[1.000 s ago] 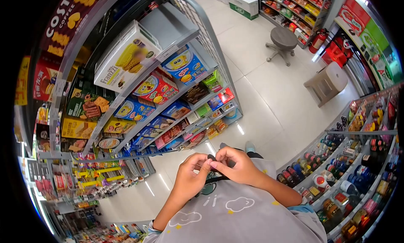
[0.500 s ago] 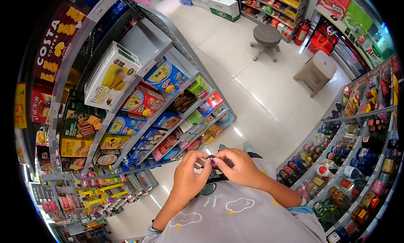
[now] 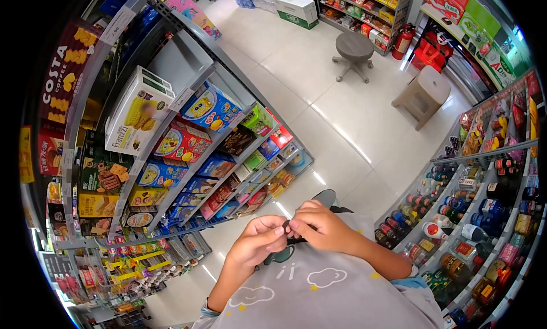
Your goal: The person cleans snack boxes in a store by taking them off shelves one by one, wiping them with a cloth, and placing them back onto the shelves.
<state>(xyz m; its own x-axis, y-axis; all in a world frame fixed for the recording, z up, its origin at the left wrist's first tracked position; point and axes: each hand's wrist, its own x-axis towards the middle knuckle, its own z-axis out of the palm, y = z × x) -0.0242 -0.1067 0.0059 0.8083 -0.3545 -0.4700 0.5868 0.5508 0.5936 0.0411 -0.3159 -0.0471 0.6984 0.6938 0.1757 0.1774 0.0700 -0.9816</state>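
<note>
Both hands meet in front of the grey shirt (image 3: 319,277) with its cloud prints. My left hand (image 3: 259,238) pinches a small dark object (image 3: 286,223) between thumb and fingertips. From the other side, my right hand (image 3: 316,223) has its thumb and fingers closed on the same dark object. The thing is too small to name. Just below the hands, a dark green rounded shape (image 3: 279,255) shows on the shirt.
On the left stands a shelf of boxed biscuits, with a white Franzzi box (image 3: 137,112) on top. Bottles (image 3: 450,249) line a curved rack at right. Ahead are a round stool (image 3: 354,48), a plastic stool (image 3: 423,95) and a fire extinguisher (image 3: 404,41).
The view has turned, so the shelf and stools sit further left. My fingers have shifted around the small object, and my left hand has opened out a little. A shoe now shows beyond the hands.
</note>
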